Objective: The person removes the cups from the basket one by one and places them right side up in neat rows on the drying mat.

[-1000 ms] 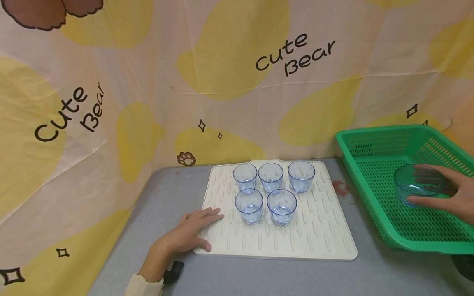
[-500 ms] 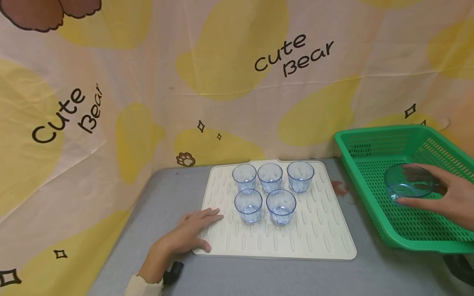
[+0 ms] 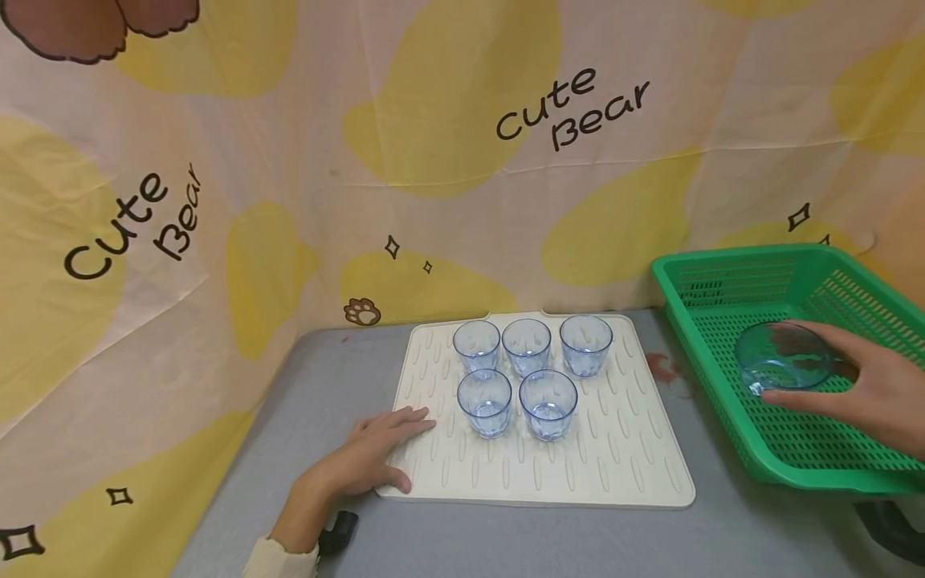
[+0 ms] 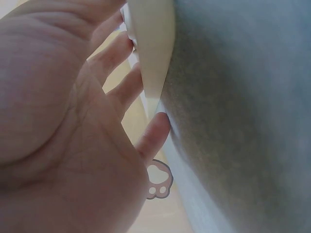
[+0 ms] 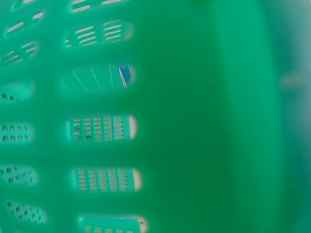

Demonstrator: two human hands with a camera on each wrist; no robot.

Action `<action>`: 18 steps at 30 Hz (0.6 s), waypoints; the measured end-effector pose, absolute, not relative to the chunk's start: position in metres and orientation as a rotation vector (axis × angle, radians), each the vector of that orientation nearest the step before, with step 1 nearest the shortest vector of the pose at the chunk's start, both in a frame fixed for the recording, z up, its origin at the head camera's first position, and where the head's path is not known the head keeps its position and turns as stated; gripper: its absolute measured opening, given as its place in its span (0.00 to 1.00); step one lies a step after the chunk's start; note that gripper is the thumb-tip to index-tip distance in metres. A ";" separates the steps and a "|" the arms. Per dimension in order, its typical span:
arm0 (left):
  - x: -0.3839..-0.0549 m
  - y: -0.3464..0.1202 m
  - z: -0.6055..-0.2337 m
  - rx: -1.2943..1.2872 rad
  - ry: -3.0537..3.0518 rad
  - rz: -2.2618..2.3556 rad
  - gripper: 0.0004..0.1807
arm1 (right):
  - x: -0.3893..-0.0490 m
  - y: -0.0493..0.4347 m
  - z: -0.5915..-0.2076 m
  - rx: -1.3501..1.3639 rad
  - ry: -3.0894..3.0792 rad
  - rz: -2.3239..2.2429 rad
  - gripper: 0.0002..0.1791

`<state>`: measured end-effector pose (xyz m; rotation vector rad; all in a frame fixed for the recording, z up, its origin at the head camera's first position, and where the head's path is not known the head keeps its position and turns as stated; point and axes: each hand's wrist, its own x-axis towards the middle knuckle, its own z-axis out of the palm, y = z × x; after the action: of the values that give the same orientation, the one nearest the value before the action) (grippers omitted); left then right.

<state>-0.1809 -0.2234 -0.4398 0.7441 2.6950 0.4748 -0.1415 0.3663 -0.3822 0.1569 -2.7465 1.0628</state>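
My right hand (image 3: 874, 385) grips a clear blue glass tumbler (image 3: 784, 357), thumb on the near side and fingers on the far side. The tumbler is tilted and overlaps the inside of the green basket (image 3: 759, 461) in the head view. On the left, my left hand (image 3: 368, 453) rests with fingers spread on the near left edge of the cream drying mat (image 3: 614, 482). Its fingers also show at the mat's edge (image 4: 153, 53) in the left wrist view. Upright on the mat stand three tumblers (image 3: 526, 345) at the back and two tumblers (image 3: 486, 405) in front.
The slotted basket wall (image 5: 189, 121) fills the right wrist view and hides the right hand there. A grey table (image 3: 506, 542) lies under mat and basket. Patterned cloth (image 3: 433, 160) hangs behind and along the left side.
My right hand and the tumbler have moved a little to the left above the basket, and the tumbler leans more. The left hand and the tumblers on the mat have stayed put.
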 end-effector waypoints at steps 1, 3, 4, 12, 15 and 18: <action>-0.181 -0.223 -0.440 0.744 2.694 0.476 0.51 | -0.142 0.366 -0.382 0.171 -2.747 1.071 0.45; -0.181 -0.223 -0.440 0.743 2.693 0.476 0.50 | -0.141 0.366 -0.381 0.194 -2.746 1.086 0.44; -0.181 -0.223 -0.440 0.743 2.693 0.477 0.50 | -0.141 0.365 -0.380 0.204 -2.747 1.087 0.44; -0.181 -0.224 -0.440 0.749 2.696 0.482 0.51 | -0.137 0.358 -0.376 0.222 -2.715 1.076 0.42; -0.181 -0.223 -0.440 0.731 2.691 0.481 0.51 | -0.136 0.358 -0.376 0.240 -2.721 1.076 0.43; -0.181 -0.223 -0.440 0.723 2.690 0.480 0.50 | -0.135 0.357 -0.374 0.251 -2.721 1.075 0.43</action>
<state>-0.1814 -0.2232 -0.4398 0.7230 2.6896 0.4802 -0.1354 0.3571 -0.3741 0.2507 -2.7214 1.0752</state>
